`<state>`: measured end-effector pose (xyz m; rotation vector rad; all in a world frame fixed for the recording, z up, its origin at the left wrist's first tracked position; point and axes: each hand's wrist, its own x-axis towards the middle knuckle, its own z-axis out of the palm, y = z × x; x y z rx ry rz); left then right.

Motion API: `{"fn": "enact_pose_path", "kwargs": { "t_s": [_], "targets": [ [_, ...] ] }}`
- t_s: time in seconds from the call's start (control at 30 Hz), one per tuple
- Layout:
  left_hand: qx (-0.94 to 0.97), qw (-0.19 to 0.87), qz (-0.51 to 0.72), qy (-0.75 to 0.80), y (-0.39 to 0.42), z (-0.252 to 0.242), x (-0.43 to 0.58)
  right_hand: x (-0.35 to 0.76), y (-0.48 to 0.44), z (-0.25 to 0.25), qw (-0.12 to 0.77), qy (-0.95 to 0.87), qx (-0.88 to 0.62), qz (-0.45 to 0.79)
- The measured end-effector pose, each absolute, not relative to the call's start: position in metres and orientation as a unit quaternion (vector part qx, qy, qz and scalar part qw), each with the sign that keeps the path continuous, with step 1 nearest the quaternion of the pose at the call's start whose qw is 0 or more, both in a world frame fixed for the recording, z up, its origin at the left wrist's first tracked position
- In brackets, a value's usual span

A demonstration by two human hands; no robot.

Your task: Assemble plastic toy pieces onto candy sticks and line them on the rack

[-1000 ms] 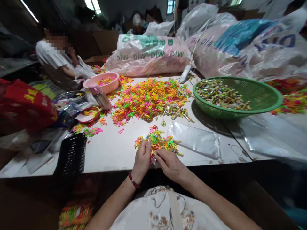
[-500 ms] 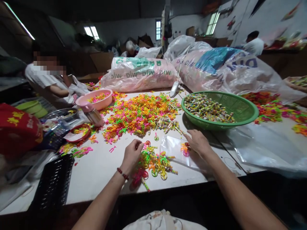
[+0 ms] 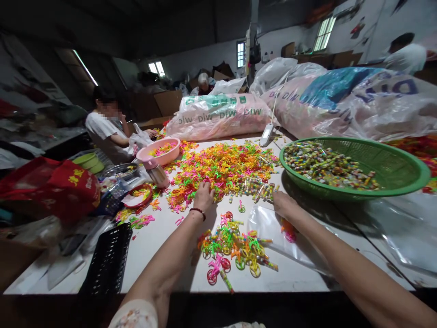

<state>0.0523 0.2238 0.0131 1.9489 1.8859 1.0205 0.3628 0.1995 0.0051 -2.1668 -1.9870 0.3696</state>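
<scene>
My left hand (image 3: 204,198) is at the front edge of a big pile of small bright plastic pieces (image 3: 221,166). Its fingers are curled down among them, and what they hold is hidden. My right hand (image 3: 284,205) is beside several candy-patterned tubes (image 3: 256,189) at the pile's right end. Its fingers are bent, and their tips and anything in them are hidden. Below that hand lies a clear plastic bag (image 3: 262,221) with an orange and pink piece (image 3: 289,231) on it. Nearer to me is a smaller heap of mixed plastic pieces and tubes (image 3: 235,248).
A green basket (image 3: 358,193) of tubes stands at the right. To the left are a pink basin (image 3: 164,158), a flask (image 3: 157,175), a red bag (image 3: 64,187) and a black perforated tray (image 3: 107,255). Large filled sacks (image 3: 218,120) line the back. A person (image 3: 105,127) sits at the far left.
My left hand has moved from the small heap forward to the big pile. My right hand has turned and its fingers now bend down by the tubes. The view has shifted left.
</scene>
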Motion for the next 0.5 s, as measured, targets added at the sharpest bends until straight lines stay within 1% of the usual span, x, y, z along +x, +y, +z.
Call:
{"fn": "enact_pose_path", "kwargs": {
  "t_s": [0.1,0.17,0.27,0.33,0.4,0.5],
  "targets": [
    [0.603,0.146,0.395,0.678,0.215,0.007,0.026,0.358,0.19,0.015,0.137,-0.661,-0.718,0.167],
    [0.557,0.171,0.417,0.698,0.208,0.003,0.008,0.347,0.179,0.021,0.198,-0.654,-0.69,0.24],
    [0.512,0.205,0.435,0.712,0.199,0.0,-0.011,0.321,0.159,0.028,0.357,-0.557,-0.564,0.493],
    [0.505,0.213,0.442,0.71,0.191,-0.001,-0.017,0.302,0.143,0.033,0.421,-0.447,-0.465,0.637],
    [0.523,0.215,0.442,0.697,0.183,0.0,-0.017,0.285,0.128,0.038,0.432,-0.377,-0.421,0.703],
    [0.587,0.226,0.425,0.651,0.171,0.002,-0.009,0.265,0.108,0.045,0.434,-0.323,-0.404,0.738]
  ]
}}
